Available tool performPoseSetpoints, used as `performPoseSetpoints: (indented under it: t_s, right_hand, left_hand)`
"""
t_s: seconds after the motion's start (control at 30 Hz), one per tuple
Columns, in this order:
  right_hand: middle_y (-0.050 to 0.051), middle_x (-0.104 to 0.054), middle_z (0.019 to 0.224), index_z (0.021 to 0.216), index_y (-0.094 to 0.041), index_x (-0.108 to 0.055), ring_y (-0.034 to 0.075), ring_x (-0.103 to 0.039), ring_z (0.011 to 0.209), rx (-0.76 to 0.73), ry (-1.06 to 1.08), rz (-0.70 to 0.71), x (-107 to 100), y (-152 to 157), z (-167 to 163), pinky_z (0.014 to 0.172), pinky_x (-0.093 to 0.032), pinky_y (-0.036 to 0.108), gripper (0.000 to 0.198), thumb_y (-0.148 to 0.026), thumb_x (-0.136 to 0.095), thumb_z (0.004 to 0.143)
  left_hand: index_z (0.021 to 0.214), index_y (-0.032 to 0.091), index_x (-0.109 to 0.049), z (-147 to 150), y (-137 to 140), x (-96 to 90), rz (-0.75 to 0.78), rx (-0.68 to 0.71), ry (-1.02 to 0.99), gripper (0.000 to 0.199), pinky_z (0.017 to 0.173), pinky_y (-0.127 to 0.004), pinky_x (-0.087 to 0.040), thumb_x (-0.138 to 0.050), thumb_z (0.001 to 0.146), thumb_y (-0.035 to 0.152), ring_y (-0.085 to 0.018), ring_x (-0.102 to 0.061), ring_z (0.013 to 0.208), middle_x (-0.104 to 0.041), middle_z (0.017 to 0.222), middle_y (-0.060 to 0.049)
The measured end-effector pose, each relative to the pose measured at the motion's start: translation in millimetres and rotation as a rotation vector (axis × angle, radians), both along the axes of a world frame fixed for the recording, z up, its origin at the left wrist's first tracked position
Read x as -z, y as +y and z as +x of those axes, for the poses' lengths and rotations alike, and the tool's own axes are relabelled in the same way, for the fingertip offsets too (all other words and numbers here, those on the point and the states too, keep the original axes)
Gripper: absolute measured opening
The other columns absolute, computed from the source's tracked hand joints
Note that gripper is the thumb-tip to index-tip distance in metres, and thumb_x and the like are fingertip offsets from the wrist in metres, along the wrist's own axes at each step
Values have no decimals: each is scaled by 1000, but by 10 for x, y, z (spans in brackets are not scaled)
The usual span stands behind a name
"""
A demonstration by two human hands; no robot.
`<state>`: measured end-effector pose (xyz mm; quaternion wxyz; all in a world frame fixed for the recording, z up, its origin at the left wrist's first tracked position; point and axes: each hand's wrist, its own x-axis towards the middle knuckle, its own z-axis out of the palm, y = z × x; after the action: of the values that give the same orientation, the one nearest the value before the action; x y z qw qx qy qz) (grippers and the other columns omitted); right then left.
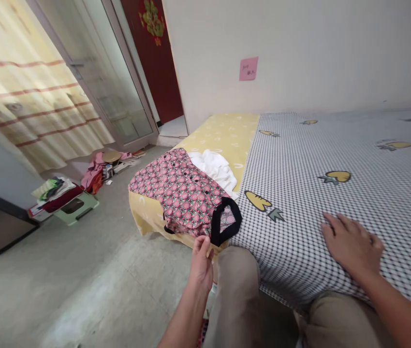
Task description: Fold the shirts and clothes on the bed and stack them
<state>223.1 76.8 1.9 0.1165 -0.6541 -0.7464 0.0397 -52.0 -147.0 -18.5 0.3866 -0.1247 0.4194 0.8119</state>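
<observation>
A pink floral shirt (187, 193) with dark buttons and a black collar lies spread over the bed's near left corner, its collar toward me. At the shirt's near edge, just left of the collar, my left hand (202, 263) pinches the fabric between thumb and fingers. My right hand (354, 244) rests palm down on the checked bed cover (300, 193), fingers apart and holding nothing. Bunched white cloth (214, 166) lies against the far side of the shirt. Under both is a yellow sheet (230, 128).
My knees (236, 275) are against the bed's near edge. On the floor to the left stands a green stool (77, 208) with folded clothes on it. Piled items (98, 169) lie below the curtain (46, 96). A pink note (248, 68) is on the wall.
</observation>
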Motion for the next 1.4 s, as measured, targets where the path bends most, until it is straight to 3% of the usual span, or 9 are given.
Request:
performPoseSetpoints:
  t_s: [0.23,0.4,0.67,0.8,0.93,1.1,1.2,1.33,1.4]
  right_hand:
    - [16,-46,158,149,-22,-52,35,-38,144,-10,10,49,62,18,18,117,-24,57,69,-52,-11,102]
    - [16,-45,159,150,-22,-51,35,-37,145,-9,7,34,47,3,10,116,-25,58,69,-51,-12,102]
    - [17,-43,160,151,-19,-50,34,-35,146,-9,7,32,4,-20,-8,116,-24,56,68,-49,-13,103]
    - [18,-44,159,150,-19,-52,36,-35,145,-20,12,10,-10,-16,-4,116,-23,58,67,-48,-14,103]
    - [15,-44,160,150,-21,-51,35,-34,146,-14,0,13,-7,-14,-5,117,-23,57,64,-47,-17,102]
    - [14,-47,158,147,-22,-55,35,-39,144,-24,-17,59,98,61,12,117,-25,57,62,-46,-19,102]
    - [13,-51,154,143,-21,-57,35,-41,143,-25,25,111,188,156,50,116,-27,59,61,-47,-23,100]
    - [15,-59,146,143,-19,-55,34,-49,138,-65,125,224,276,89,51,112,-34,61,60,-45,-25,99]
    - [15,-61,144,144,-19,-53,33,-54,133,-129,186,287,322,-122,-35,111,-37,60,59,-45,-25,99]
  left_hand:
    - [79,20,-68,-37,-75,-19,69,8,-75,18,81,-29,-54,-85,75,21,-14,-67,82,-72,83,-1]
    - [76,19,-66,-54,-108,36,18,16,-135,15,79,-25,-54,-74,88,23,-12,-68,82,-71,83,-3]
    - [91,19,-71,104,-82,34,-97,174,-11,37,67,-20,-45,-94,62,17,-10,-63,79,-72,93,1]
    - [97,22,-72,133,-35,-80,-31,132,84,41,76,-21,-48,-94,62,22,-12,-66,93,-75,105,1]
    - [100,20,-72,108,25,-225,85,129,-22,30,82,-30,-55,-87,74,26,-19,-70,94,-77,104,-4]
    - [103,18,-72,15,152,-491,-19,37,-15,14,81,-31,-59,-67,93,26,-20,-73,94,-79,103,-8]
    - [108,20,-73,10,182,-697,-110,-72,222,20,98,-31,-55,-71,89,28,-21,-70,111,-77,116,-8]
    - [101,23,-73,210,130,-869,-321,-97,478,35,120,-34,-36,-89,72,34,-27,-47,144,-74,121,-8]
    - [97,24,-72,356,97,-879,-223,-27,476,39,121,-34,-35,-93,64,28,-30,-37,150,-74,119,-9]
